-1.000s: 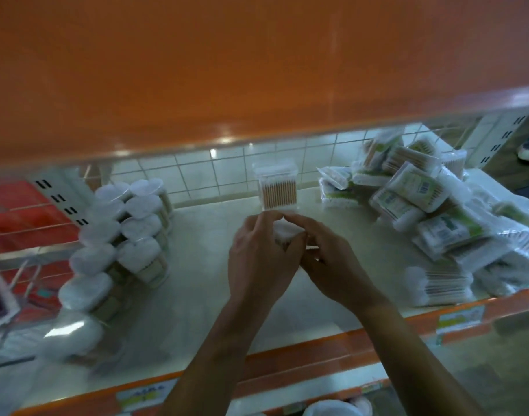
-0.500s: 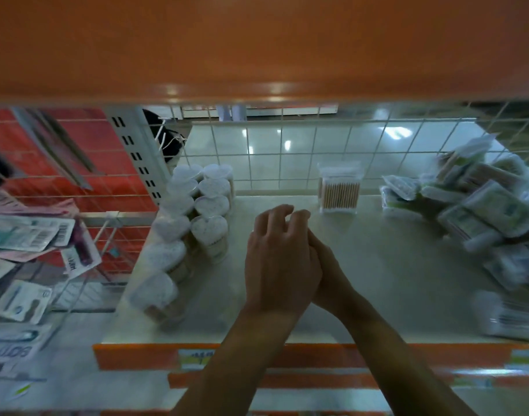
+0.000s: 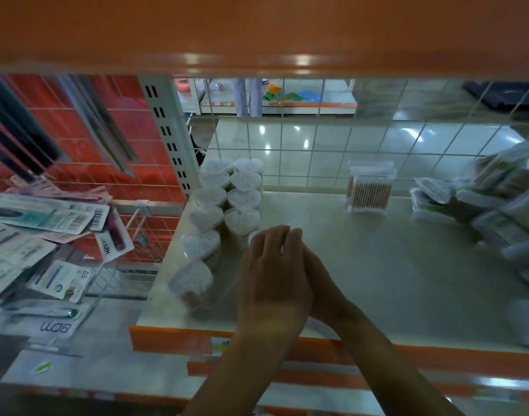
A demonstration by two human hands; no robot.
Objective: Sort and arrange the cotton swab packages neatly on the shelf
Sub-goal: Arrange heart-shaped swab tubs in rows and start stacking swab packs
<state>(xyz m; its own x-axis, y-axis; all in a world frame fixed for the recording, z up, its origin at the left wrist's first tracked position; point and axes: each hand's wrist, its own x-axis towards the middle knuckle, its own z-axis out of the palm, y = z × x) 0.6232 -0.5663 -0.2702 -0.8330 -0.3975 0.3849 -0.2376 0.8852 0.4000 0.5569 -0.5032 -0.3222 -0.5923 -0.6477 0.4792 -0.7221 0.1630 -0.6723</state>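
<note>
Two rows of heart-shaped cotton swab containers (image 3: 215,217) with white lids stand along the shelf's left side. My left hand (image 3: 272,274) curls over another white container (image 3: 253,235), of which only an edge shows, right beside the front of the second row. My right hand (image 3: 323,286) lies against the left one, its fingers hidden behind it. A clear square box of wooden swabs (image 3: 370,192) stands at the back of the cream shelf (image 3: 392,280). A loose pile of bagged swab packages (image 3: 497,202) fills the right end.
A wire grid (image 3: 317,145) backs the shelf, and an orange shelf (image 3: 257,31) hangs low overhead. The orange front rail (image 3: 173,340) runs below my wrists. Carded goods (image 3: 47,217) hang on the red rack to the left.
Both hands have carried the white container leftward and down to the end of the heart-shaped rows. The view has swung left, so the bag pile now sits at the right edge.
</note>
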